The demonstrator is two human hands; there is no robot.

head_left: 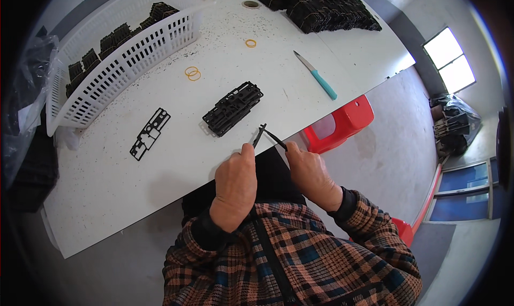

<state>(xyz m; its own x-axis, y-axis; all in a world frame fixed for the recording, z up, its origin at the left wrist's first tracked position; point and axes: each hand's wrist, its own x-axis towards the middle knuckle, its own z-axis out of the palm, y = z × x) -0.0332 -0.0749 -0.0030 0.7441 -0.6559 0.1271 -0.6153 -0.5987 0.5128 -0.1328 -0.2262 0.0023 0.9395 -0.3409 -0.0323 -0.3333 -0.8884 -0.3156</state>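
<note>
My left hand (235,184) is closed on a black plastic frame (259,136), held edge-on at the table's near edge. My right hand (312,173) grips a thin dark blade-like tool (276,139), its handle hidden in the fist. The tool's tip meets or nearly meets the upper end of the frame; I cannot tell if they touch. Beyond the hands lies a stack of black plastic frames (233,108). To its left, a single flat black frame (150,134) with cut-out openings rests on the table.
A white slotted basket (126,59) with black bundles stands far left. Yellow rubber bands (193,73) and a turquoise-handled knife (323,84) lie on the white table (134,193). Banded black stacks (321,9) fill the back. A red stool (348,124) stands right of the table edge.
</note>
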